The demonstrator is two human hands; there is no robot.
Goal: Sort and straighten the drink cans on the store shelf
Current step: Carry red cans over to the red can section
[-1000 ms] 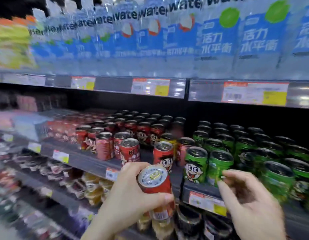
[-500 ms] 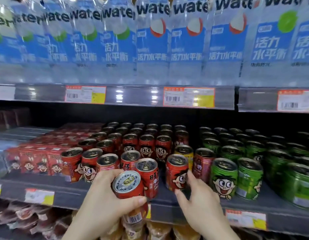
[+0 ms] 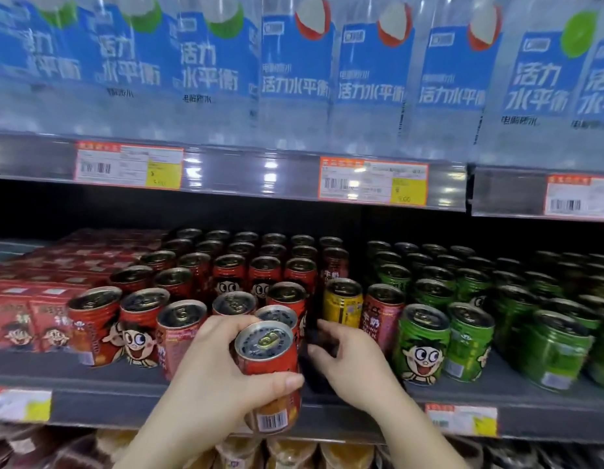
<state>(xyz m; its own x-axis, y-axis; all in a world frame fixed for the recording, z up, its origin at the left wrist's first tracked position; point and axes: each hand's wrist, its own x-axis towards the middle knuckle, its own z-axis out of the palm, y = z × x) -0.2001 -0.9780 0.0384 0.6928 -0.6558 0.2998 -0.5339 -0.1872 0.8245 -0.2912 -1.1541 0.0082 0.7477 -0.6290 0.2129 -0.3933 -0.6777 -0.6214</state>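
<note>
The left hand (image 3: 222, 374) grips a red can (image 3: 268, 377) around its side, thumb across the front, and holds it tilted in front of the shelf edge (image 3: 124, 401), not standing on it. Just right of this can, the right hand (image 3: 354, 370) reaches into a dark gap at the shelf front with the fingers (image 3: 327, 328) curled; I cannot tell if they hold something. Behind the left hand stand the red cans (image 3: 145, 316) in rows, some turned different ways. Behind the right hand are a yellow can (image 3: 343, 301) and one more red can (image 3: 383, 313). Right of that hand stand the green cans (image 3: 424, 346). Far left of the hands are red cartons (image 3: 33, 316). Above, water bottles (image 3: 294, 79) fill the upper shelf.
</note>
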